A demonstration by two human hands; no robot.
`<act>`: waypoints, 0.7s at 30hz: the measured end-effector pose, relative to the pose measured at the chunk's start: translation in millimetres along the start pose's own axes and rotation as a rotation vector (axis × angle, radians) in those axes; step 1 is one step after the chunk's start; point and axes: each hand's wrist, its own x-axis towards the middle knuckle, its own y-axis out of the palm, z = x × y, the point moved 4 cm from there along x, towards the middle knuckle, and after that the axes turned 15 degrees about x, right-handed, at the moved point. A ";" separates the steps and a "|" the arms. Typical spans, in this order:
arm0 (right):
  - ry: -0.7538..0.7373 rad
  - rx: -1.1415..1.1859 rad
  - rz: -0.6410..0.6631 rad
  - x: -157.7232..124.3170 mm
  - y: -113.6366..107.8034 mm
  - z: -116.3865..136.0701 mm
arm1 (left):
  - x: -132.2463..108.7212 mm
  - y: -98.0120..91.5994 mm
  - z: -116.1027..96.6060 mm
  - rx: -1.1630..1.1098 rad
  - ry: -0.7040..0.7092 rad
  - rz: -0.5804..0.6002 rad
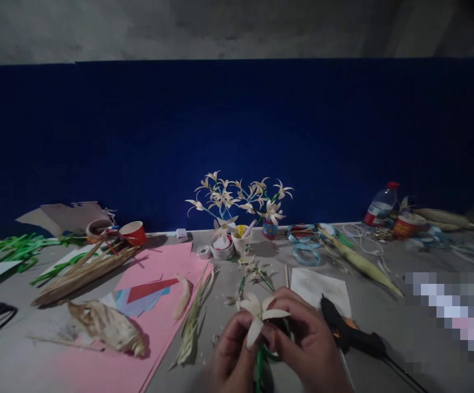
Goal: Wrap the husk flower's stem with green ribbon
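Observation:
At the bottom centre I hold a cream husk flower (255,315) with several pointed petals on a green stem. My left hand (233,349) pinches it from the left, just under the petals. From the right, my right hand (302,341) closes its fingers on the same flower, thumb near its base. Below the hands the green stem (259,365) runs down out of view; part of it is hidden by my fingers. Just beyond them, smaller flowers on green stems (257,273) lie on the grey table.
A black glue gun (349,330) lies right of my hands, near a white sheet (323,286). Pink paper (155,322) with dried husks (106,327) spreads left. Cups of finished flowers (223,245) stand at the back, a plastic bottle (380,206) further right.

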 end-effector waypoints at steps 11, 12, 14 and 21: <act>-0.081 -0.076 -0.016 -0.4 -0.2 2.6 | 3.5 2.9 -0.1 -0.116 0.010 -0.041; -0.099 -0.085 -0.020 -0.5 -0.6 3.0 | 2.4 3.4 0.1 -0.129 -0.007 -0.062; -0.129 -0.124 -0.024 -0.8 -1.2 4.2 | 0.0 4.4 -0.5 -0.165 -0.040 -0.109; -0.193 -0.300 -0.035 -3.3 -0.1 8.3 | -5.1 12.7 -11.9 -0.246 -0.076 -0.057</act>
